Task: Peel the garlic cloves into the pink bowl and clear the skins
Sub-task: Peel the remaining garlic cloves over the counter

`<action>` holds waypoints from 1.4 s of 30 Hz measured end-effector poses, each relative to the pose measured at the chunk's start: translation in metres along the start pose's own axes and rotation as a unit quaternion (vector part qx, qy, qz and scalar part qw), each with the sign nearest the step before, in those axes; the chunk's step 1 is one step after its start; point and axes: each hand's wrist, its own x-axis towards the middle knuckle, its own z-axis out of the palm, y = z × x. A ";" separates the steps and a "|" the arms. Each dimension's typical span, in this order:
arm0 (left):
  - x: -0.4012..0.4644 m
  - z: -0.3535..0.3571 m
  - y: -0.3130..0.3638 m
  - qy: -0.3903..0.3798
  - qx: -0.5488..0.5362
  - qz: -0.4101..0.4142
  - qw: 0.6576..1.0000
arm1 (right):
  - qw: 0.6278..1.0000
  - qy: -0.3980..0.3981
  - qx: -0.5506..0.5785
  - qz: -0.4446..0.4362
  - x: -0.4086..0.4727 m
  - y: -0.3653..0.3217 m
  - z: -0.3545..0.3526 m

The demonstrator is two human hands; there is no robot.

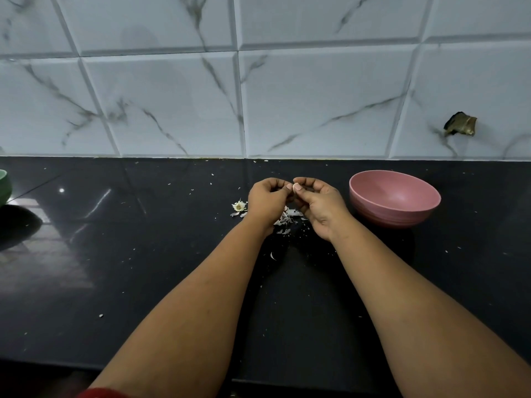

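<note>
head view: both hands meet above the middle of the black surface, close to the tiled wall. the left hand has its fingers curled, thumb and fingertips pinching one side of a small pale clove. the right hand is curled too, its thumb and forefinger pinching the clove from the other side, so the clove sits between the two hands' fingertips, lifted off the surface. below and between the hands lies a heap of white skins, partly hidden by the wrists. just left of the left hand lies the garlic root with a few papery bits round it. small white flecks are scattered over the surface, up to the foot of the wall. the pink bowl stands upright on the surface just right of the right hand, apart from it; what it holds cannot be told from this angle. at the far left edge a green bowl is partly in view. a dark chip marks the wall at the right. a red sleeve shows at the bottom edge.
</note>
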 end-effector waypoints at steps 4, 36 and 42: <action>-0.001 0.002 -0.002 0.005 0.027 0.004 1.000 | 1.000 0.002 0.004 0.011 -0.002 -0.003 -0.001; -0.005 0.001 0.001 0.001 0.204 0.072 0.976 | 0.987 0.041 -0.132 -0.081 0.002 0.006 -0.002; -0.005 0.001 0.003 0.008 0.197 0.068 0.978 | 0.991 0.029 -0.107 -0.077 0.000 0.004 -0.001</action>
